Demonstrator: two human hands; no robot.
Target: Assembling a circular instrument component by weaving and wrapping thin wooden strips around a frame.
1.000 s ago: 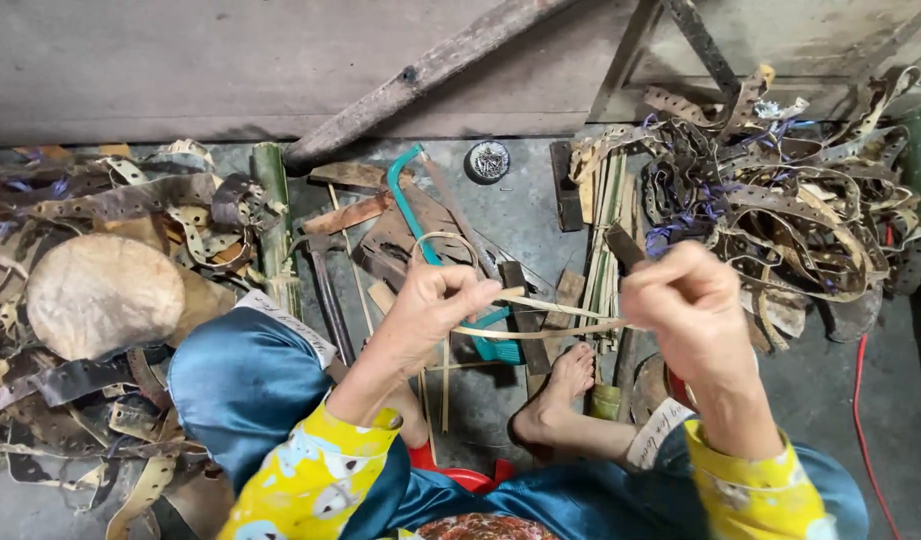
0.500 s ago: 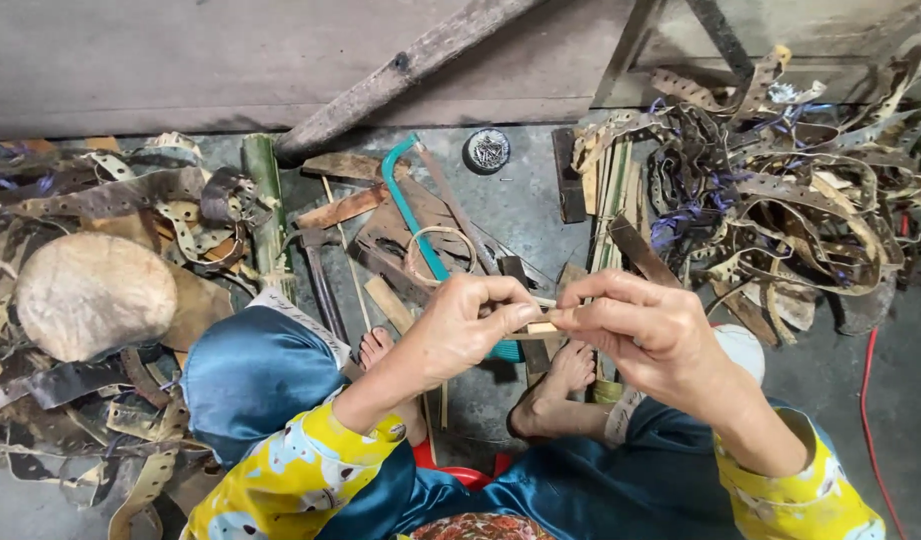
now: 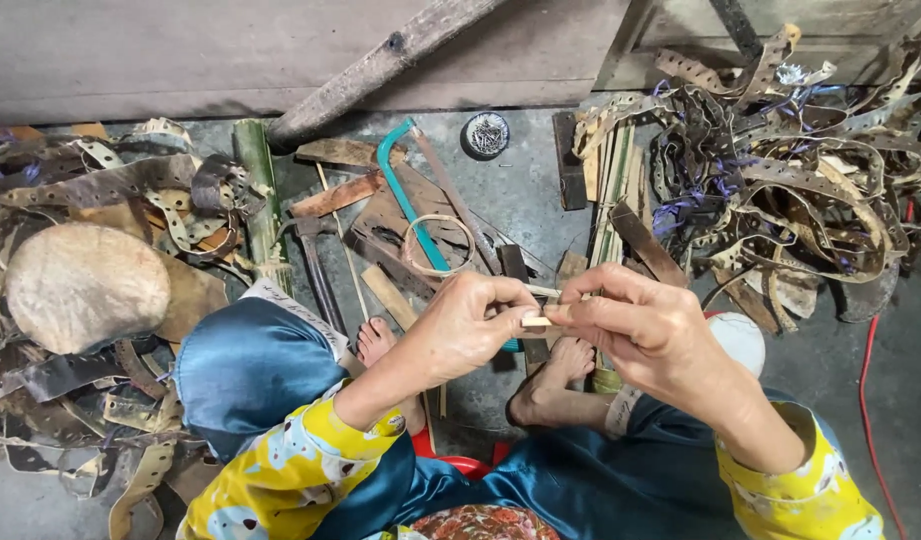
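The left hand (image 3: pixel 470 325) and the right hand (image 3: pixel 635 325) meet at chest height above the person's bare feet (image 3: pixel 550 385), fingertips nearly touching. Both pinch a thin pale bamboo sliver (image 3: pixel 536 321): the left thumb and forefinger close on its left end, the right fingers clamp the other end, so only a short piece shows between them. The remaining fingers of each hand curl loosely inward. Below and beyond the hands, on the grey floor (image 3: pixel 520 190), lie a teal-framed hacksaw (image 3: pixel 405 195), a small ring (image 3: pixel 438 243) of bent strip resting on it, a hammer (image 3: pixel 315 265) and some flat wooden pieces. A green bamboo length (image 3: pixel 255 190) lies left of the saw, and a bundle of split sticks (image 3: pixel 610 180) lies to the right. Heaps of perforated strips (image 3: pixel 790 170) fill the right side, with a similar heap and a round pale stone (image 3: pixel 85 285) to the left.
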